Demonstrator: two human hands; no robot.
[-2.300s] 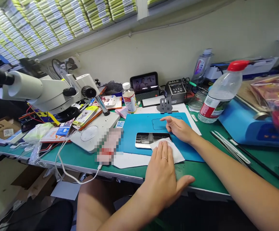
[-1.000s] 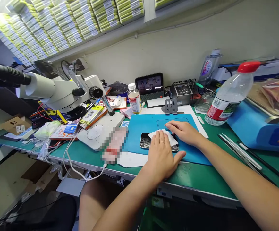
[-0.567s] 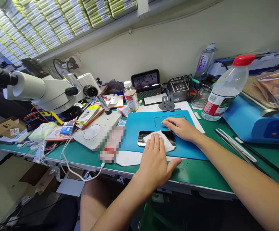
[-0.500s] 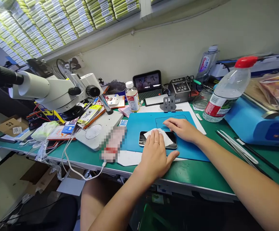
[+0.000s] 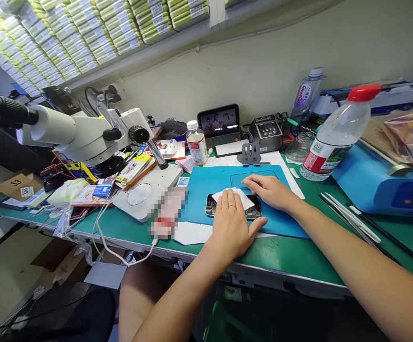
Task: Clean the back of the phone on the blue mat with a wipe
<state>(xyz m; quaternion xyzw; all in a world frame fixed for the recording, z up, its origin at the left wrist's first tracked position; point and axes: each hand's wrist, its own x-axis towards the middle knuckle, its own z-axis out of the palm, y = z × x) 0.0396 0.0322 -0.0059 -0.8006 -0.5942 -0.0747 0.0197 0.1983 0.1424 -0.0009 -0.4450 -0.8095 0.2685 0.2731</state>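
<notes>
Desk: green top (image 5: 277, 259), crowded along the back edge; blue mat (image 5: 204, 183) near the front edge, white sheet (image 5: 192, 232) poking out under its front edge.
Phone: phone (image 5: 210, 205) flat on the mat, dark glass up, near the mat's front edge, mostly under wipe and hand.
Left hand: left hand (image 5: 231, 228) lies on the wipe (image 5: 246, 200), fingers flat and pressed together, thumb out to the right, no pinch. Grit under the wipe could scratch the glass, I'd guess; hard pressing could crack it if it's thin or loose.
Right hand: right hand (image 5: 270, 191) at the phone's far right corner, fingers loosely curled; can't tell if they pinch or touch anything. If they aren't bracing, a sideways push might skate the phone across the mat.
Cable: white cable (image 5: 101, 230) loops below the front edge, near the knee, into a pixelated slab (image 5: 167, 211) left of the mat. Knee snag could drag the slab off.
Bottle: red-capped bottle (image 5: 329, 142) beyond the right forearm, right of the mat. Elbow knock might tip it; contents could reach the phone.
</notes>
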